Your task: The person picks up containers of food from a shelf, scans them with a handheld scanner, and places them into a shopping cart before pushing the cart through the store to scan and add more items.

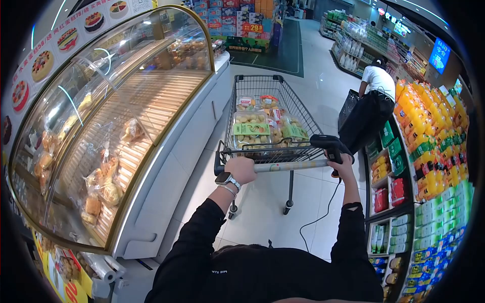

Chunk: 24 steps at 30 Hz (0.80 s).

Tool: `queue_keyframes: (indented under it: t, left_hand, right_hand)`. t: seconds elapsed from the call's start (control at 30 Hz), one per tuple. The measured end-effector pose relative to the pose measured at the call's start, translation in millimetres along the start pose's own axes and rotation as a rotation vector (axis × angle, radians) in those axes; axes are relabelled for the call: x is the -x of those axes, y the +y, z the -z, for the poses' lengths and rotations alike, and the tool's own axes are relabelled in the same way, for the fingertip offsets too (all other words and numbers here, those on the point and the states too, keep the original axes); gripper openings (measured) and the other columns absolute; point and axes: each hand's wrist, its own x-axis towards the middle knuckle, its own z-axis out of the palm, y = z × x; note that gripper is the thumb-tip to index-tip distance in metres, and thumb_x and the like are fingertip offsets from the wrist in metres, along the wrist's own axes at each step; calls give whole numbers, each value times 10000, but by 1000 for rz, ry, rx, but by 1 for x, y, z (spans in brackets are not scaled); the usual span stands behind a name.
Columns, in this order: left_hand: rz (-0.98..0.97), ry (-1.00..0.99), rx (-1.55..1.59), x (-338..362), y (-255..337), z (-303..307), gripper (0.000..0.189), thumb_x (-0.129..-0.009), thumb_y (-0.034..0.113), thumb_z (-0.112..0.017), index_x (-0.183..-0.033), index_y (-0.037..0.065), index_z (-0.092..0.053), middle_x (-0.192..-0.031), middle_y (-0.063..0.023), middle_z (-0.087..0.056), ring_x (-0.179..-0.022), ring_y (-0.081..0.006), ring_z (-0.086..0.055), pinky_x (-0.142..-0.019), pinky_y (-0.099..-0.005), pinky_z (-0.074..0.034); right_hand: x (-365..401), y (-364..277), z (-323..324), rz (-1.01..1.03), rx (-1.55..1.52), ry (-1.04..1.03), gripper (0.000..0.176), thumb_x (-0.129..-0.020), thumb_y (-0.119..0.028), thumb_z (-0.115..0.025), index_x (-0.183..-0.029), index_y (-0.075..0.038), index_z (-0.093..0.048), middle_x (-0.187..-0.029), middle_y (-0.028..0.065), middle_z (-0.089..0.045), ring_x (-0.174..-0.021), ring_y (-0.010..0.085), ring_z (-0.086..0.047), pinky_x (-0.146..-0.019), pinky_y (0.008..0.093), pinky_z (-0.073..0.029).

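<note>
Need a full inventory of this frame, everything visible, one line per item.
shopping cart: one, grey wire, centre aisle
packaged foods: several, clear boxes, some with green labels, inside the cart
bakery case: one, curved glass on a white base, left
wrapped breads: many, brown, on the case shelves
drink bottles: many, orange, right shelves
other person: one, white top, dark trousers, bent over by the right shelves
scanner: one, black
cable: one, black, hanging from the scanner
watch: one, dark face, left wrist
left hand: grip closed on the cart handle
right hand: grip closed on the scanner
</note>
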Motion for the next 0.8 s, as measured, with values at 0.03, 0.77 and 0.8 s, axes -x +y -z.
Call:
queue_keyframes:
  t: [0.03, 0.77, 0.8]
  left_hand:
    - [-4, -2, 0, -17, -4, 1, 272, -672, 301, -595, -814, 91, -695, -764, -122, -662, -746, -273, -652, -660, -372, -524]
    - [-105, 13, -81, -416, -197, 69, 257, -623, 322, -628, -831, 191, -701, -732, -79, -651, -740, -243, -642, -654, -361, -510]
    - [-99, 12, -72, -433, -201, 72, 246, -611, 315, -627, -804, 182, -702, -725, -87, -649, -730, -249, -641, -657, -360, -511]
  right_hand:
    - [-18, 5, -5, -4, 1, 2, 378, -566, -353, -700, -850, -104, -682, -745, 54, -554, -929, 238, -426, -936, 371, -224]
    - [-348, -31, -148, 152, 166, 183, 398, -575, -346, -737, -863, -90, -640, -849, 24, -561, -971, 222, -444, -944, 388, -200]
    - [-364, -30, -152, 154, 174, 184, 394, -579, -343, -733, -869, -91, -642, -854, 25, -563, -977, 222, -446, -950, 387, -196]
